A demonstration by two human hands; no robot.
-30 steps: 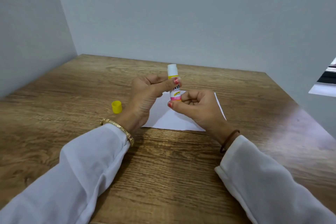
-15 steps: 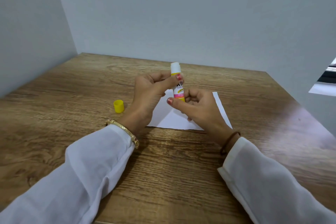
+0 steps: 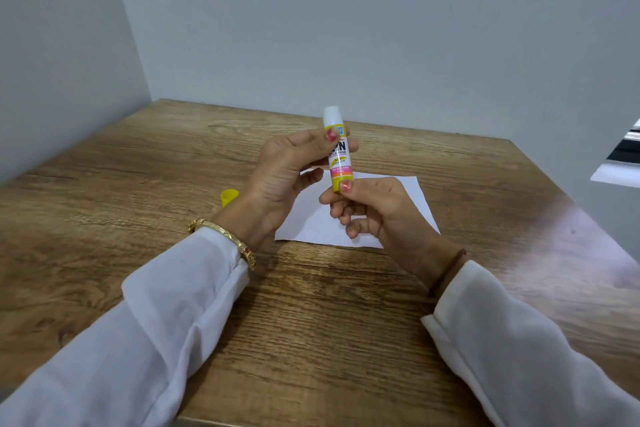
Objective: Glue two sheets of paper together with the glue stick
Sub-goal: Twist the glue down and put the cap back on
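An uncapped glue stick (image 3: 340, 156) stands upright in the air above the table, its white glue tip on top. My left hand (image 3: 284, 177) grips its upper body between thumb and fingers. My right hand (image 3: 374, 208) pinches its yellow base with thumb and fingertip. White paper (image 3: 408, 198) lies flat on the wooden table under both hands; I cannot tell whether it is one sheet or two stacked. The yellow cap (image 3: 229, 196) stands on the table left of my left wrist, partly hidden by it.
The wooden table (image 3: 311, 322) sits in a corner between a left wall and a back wall. Its right edge runs along the right side. My white sleeves cover the near part of the table.
Both hands have lifted the glue stick slightly higher. My right hand's fingers have loosened and now pinch only the base. More of the label shows.
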